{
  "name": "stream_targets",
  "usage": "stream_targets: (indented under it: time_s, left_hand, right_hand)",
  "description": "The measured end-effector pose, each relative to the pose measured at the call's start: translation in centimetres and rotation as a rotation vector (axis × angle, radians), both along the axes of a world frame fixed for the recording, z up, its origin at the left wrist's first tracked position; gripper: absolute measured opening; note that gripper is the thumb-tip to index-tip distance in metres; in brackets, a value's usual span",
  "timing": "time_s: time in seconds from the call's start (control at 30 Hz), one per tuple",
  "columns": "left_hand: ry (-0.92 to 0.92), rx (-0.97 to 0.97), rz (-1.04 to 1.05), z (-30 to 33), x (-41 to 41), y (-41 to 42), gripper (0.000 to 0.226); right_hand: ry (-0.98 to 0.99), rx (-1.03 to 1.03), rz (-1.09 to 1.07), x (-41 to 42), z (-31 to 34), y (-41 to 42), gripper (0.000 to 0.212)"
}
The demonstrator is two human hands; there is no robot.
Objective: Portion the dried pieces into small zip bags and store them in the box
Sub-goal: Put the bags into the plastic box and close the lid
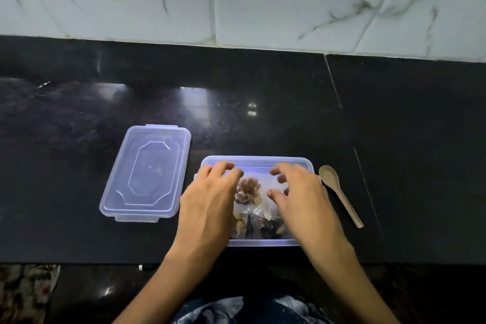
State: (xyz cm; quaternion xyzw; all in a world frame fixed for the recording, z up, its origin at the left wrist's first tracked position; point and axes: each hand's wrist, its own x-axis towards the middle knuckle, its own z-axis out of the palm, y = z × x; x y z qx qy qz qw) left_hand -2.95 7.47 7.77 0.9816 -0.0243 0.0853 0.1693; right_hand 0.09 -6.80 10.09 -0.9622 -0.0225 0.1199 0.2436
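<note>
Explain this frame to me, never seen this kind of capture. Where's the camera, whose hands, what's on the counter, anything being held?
There is no machine here: a person works with two bare hands, and the one picture comes from a wide-angle camera worn on their head, looking forward and down.

On the black counter sits a clear plastic box, open. Inside it lie small zip bags filled with brown dried pieces. The box's lid lies flat on the counter to its left, and a wooden spoon lies to its right.

The left hand and right hand both hover over the box with fingers loosely spread. Neither clearly grips anything; whether the fingertips touch the bags cannot be told, partly because of blur.
</note>
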Motion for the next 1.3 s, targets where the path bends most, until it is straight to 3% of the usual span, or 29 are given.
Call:
stream_targets:
  time_s: [0.1,0.23,0.33,0.43,0.5,0.6,0.67,0.8,1.0,1.13,1.23,1.3]
  left_hand:
    - [-0.078,0.178,-0.144,-1.3,0.8,0.6,0.026]
    - [0.002,0.366,-0.155,-2.4,1.3,0.5,0.039]
    - [-0.021,0.430,-0.167,-3.9,1.4,0.7,0.011]
    - [0.044,0.394,-0.179,-3.8,1.5,0.8,0.029]
    - [0.024,0.359,-0.197,-3.8,1.5,1.1,0.023]
    - [-0.012,0.171,-0.207,-3.0,1.2,2.1,0.036]
    - [-0.042,-0.033,-0.104,-1.8,0.5,2.9,0.037]
    - [-0.094,-0.382,0.266,0.1,-1.8,5.3,0.034]
    - [0.025,-0.647,0.815,-0.5,-4.3,9.5,0.045]
    - [0.203,-0.914,1.014,-2.7,-5.1,10.9,0.054]
    - [0.278,-1.161,1.084,-4.1,-5.4,11.2,0.022]
    - [0.320,-1.277,1.079,-4.7,-5.4,11.2,0.016]
  right_hand:
    - [0.075,-0.096,0.203,1.0,-0.6,0.4,0.037]
    - [0.525,-0.295,0.301,3.4,-2.6,1.7,0.050]
    - [0.443,-0.213,0.279,4.2,-3.3,1.7,0.045]
    - [0.447,-0.247,0.289,3.7,-3.6,1.0,0.045]
    - [0.237,-0.111,0.289,2.6,-4.0,0.3,0.035]
    - [0.069,-0.041,0.282,1.4,-3.1,-0.3,0.027]
    - [0.026,0.025,0.263,1.9,-2.2,0.1,0.025]
    - [-0.051,0.246,0.335,3.3,-0.4,2.4,0.018]
    - [-0.101,0.345,0.489,7.4,0.9,9.0,0.015]
    - [-0.088,0.220,0.620,11.3,-1.5,14.6,0.025]
    - [-0.050,-0.022,0.678,13.6,-4.5,17.7,0.041]
    - [-0.016,-0.151,0.699,14.4,-6.0,18.9,0.030]
